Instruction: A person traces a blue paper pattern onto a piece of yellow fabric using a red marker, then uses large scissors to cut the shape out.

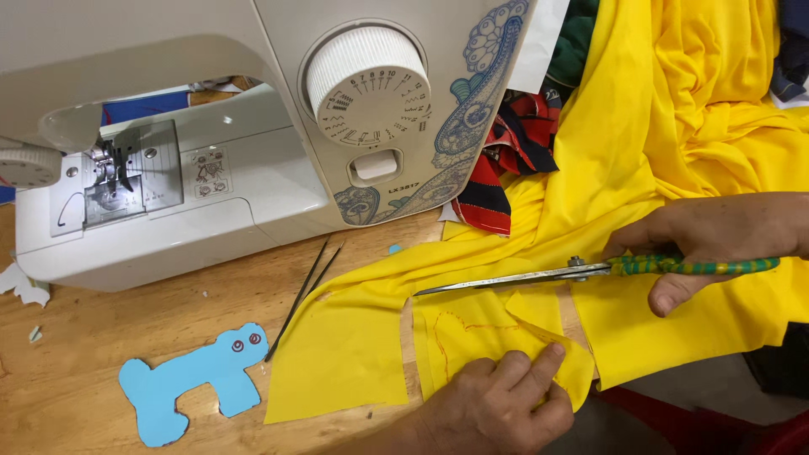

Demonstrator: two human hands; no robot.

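A wooden table (76, 371) with a light, grained top carries everything. A white sewing machine (253, 126) stands on its far side and serves as the landmark. Just in front of the machine's base lies a pair of thin dark tweezers (305, 291), angled toward the near edge. In front of the machine and left of the tweezers lies a flat blue cut-out shape (190, 383) with two small rings drawn on it. To the right of the machine, yellow fabric (337, 354) spreads over the wood toward the near edge. Small pale scraps (24, 285) lie by the machine's left end.
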